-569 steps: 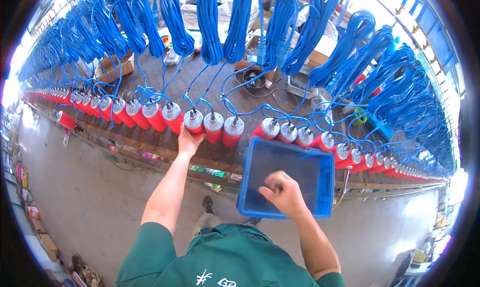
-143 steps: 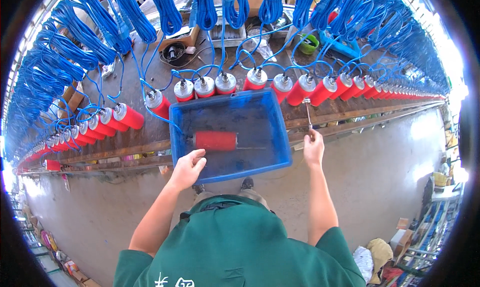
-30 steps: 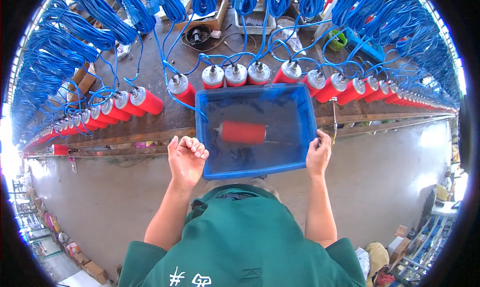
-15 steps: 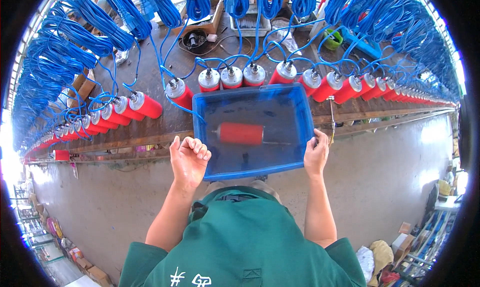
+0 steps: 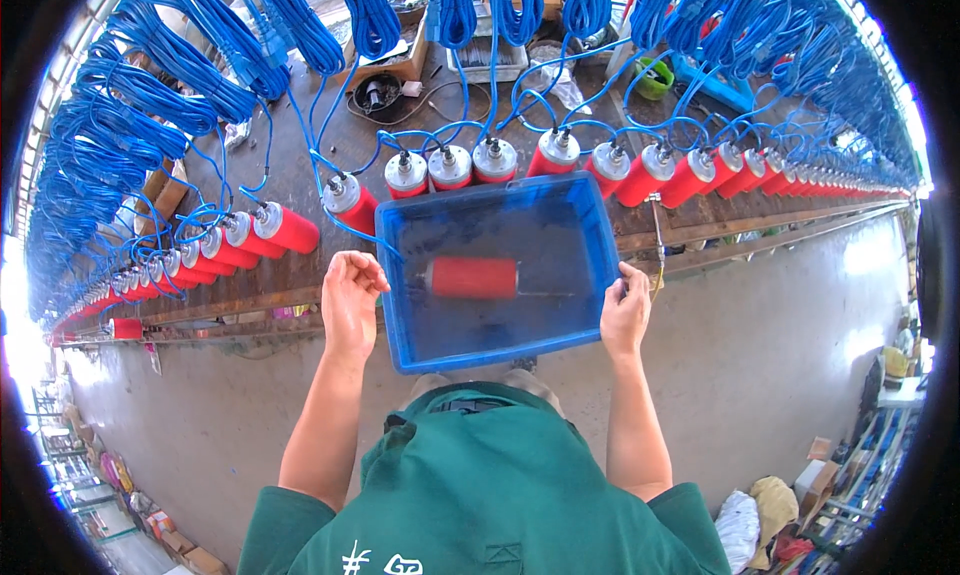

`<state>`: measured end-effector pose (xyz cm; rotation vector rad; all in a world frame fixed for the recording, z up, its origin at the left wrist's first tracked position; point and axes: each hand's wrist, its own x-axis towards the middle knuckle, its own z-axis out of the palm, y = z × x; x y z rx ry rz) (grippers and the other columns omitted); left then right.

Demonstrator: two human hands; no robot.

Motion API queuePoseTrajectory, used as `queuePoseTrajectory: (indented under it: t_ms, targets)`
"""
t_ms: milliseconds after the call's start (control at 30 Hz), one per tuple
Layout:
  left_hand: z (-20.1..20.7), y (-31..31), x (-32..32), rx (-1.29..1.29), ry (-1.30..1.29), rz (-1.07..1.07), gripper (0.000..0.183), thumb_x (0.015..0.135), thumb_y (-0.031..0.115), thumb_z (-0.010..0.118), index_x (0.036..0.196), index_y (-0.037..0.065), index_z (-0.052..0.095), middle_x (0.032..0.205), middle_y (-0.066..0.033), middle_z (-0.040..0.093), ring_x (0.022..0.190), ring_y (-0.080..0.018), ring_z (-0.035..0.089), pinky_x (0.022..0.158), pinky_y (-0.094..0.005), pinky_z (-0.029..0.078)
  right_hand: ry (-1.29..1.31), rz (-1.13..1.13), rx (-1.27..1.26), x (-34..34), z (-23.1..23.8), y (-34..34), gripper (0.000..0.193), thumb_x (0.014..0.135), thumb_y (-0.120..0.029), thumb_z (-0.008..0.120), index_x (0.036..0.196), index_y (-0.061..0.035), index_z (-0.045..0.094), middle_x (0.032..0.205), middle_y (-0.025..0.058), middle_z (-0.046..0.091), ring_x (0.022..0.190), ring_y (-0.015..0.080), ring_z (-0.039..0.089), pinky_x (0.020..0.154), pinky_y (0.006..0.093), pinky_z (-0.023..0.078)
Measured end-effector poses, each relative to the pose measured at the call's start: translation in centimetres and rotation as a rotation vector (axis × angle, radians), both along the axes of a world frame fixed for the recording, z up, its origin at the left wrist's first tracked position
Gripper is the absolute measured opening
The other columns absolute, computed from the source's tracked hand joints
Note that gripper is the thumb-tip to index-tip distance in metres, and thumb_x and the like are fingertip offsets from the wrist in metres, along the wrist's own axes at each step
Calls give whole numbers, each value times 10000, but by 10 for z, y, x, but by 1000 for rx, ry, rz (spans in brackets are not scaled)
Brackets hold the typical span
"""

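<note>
Your right hand (image 5: 625, 310) is closed over the right rim of the shallow blue rectangular plastic tray (image 5: 497, 355), which sits in the middle of the frame just above your green shirt (image 5: 490, 495), thumb on the edge and fingers wrapped underneath. Your left hand (image 5: 352, 297) is at the tray's left rim with the fingers loosely curled and the palm turned toward you; it is touching or just beside the edge, and you cannot tell from this view whether it actually clasps it. Inside the tray a single red cylindrical unit with a silver end cap (image 5: 473, 277) lies on its side, roughly central and a little toward the left wall. Compared with half a second and a second ago, almost nothing has shifted: the tray, the red cylinder and both of your hands sit in the same arrangement, with your left fingers now a touch closer to the rim. Nearly five seconds ago your left hand was lower, under the near left corner, and your right hand was off the tray, pinching a thin tool by the bench edge. Nineteen seconds ago the tray was empty. Behind the tray, across the upper half of the frame, the long row of red cylinders with silver caps (image 5: 450, 167) lines the dark workbench (image 5: 300, 185), under hanging coils of blue cable (image 5: 370, 15).
</note>
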<state>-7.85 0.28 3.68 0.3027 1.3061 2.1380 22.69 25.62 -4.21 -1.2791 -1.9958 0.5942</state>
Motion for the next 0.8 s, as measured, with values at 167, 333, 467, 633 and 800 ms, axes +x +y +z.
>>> queuePoseTrajectory:
  t_ms: [167, 333, 467, 633, 800]
  targets:
    - [-5, 26, -17, -249, 407, -69, 336, 1147, 379, 506, 1055, 85, 642, 1002, -49, 694, 866, -125, 658, 810, -307, 542, -9, 22, 48, 0, -1, 1, 274, 992, -22, 592, 1258, -18, 657, 1186, 190, 685, 1101, 394, 675, 954, 458, 556]
    - [-6, 62, -5, -644, 958, -402, 262, 1014, 179, 674, 1178, -24, 661, 1056, -161, 701, 994, -293, 714, 915, -378, 565, -4, 13, 72, 0, 1, -1, 263, 984, -20, 596, 1239, -19, 661, 1162, 185, 685, 1093, 393, 673, 948, 459, 554]
    - [-29, 92, 13, -783, 1447, -763, 491, 956, 241, 756, 1357, -6, 615, 1331, -208, 651, 1246, -384, 629, 1086, -431, 515, 11, 6, 52, 0, -2, 1, 258, 978, -32, 609, 1231, -31, 664, 1167, 183, 685, 1085, 394, 677, 934, 460, 559]
    - [-59, 119, 23, -1011, 1639, -1035, 774, 798, 282, 886, 1453, 34, 556, 1354, -194, 653, 1241, -386, 639, 1063, -437, 540, 23, -16, 15, -2, -2, 0, 273, 967, -40, 627, 1238, -58, 656, 1194, 163, 683, 1080, 392, 687, 905, 467, 573]
    - [-78, 129, 18, -1031, 1636, -1090, 899, 728, 270, 921, 1499, 55, 512, 1370, -207, 644, 1247, -406, 644, 1031, -463, 556, 34, -30, -15, -1, 0, -2, 279, 973, -57, 625, 1250, -78, 654, 1167, 150, 672, 1036, 395, 693, 868, 475, 577]
